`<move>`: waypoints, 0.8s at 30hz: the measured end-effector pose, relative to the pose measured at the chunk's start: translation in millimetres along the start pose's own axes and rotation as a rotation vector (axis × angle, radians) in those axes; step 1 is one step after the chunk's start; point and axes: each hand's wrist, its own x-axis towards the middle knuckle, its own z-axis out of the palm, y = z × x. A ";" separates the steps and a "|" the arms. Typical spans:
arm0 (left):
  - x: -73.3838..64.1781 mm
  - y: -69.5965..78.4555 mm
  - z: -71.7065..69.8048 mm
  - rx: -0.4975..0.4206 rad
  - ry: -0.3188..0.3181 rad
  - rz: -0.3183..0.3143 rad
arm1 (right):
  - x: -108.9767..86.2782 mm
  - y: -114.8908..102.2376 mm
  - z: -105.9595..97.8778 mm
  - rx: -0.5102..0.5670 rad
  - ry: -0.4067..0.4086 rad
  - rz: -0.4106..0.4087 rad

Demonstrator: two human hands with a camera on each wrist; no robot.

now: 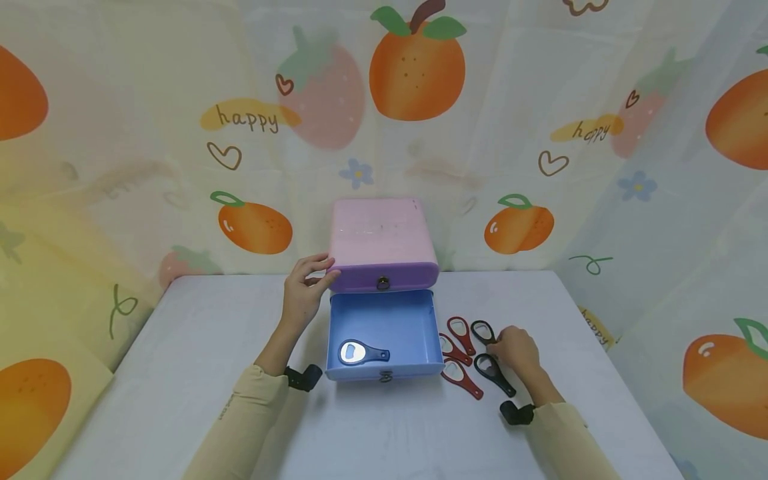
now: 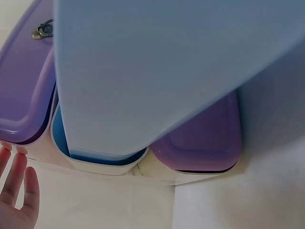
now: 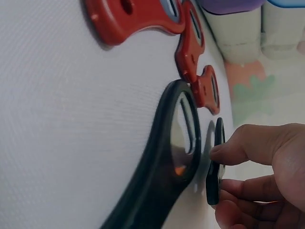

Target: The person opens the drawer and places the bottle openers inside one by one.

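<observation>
My left hand [image 1: 304, 293] touches the left side of a pink and purple drawer box [image 1: 384, 230], its fingers fairly straight in the left wrist view. A blue drawer [image 1: 384, 313] is pulled out at the front, and a blue bottle opener [image 1: 364, 353] lies in it. Right of the drawer, my right hand [image 1: 517, 348] pinches a black bottle opener [image 3: 216, 162] between thumb and fingers, tilted up on its edge. Beside it lies a second black bottle opener [image 1: 494, 375]. Several red bottle openers [image 1: 461, 379] lie between the drawer and these black ones.
The box stands at the back of a white-covered table [image 1: 384, 433], against a fruit-printed cloth [image 1: 384, 160]. Another purple drawer front [image 2: 205, 133] shows beneath the pulled-out drawer in the left wrist view. Small metal pulls [image 1: 386, 377] sit on the drawer fronts.
</observation>
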 end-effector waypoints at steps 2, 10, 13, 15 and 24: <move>0.3 -2.4 0.4 -0.008 0.004 0.010 | -1.0 -1.2 -1.9 -0.002 0.009 -0.005; -0.5 -2.6 0.2 -0.008 0.012 0.048 | -4.9 -12.1 -15.3 0.015 0.068 -0.073; -0.8 -2.4 0.2 -0.002 0.012 0.048 | -7.9 -18.2 -22.1 0.023 0.091 -0.106; -0.9 -2.6 0.2 0.004 0.012 0.046 | -11.0 -23.3 -26.9 0.024 0.110 -0.135; -0.8 -3.1 0.8 0.000 0.010 0.039 | -33.6 -46.9 -45.6 0.068 0.144 -0.242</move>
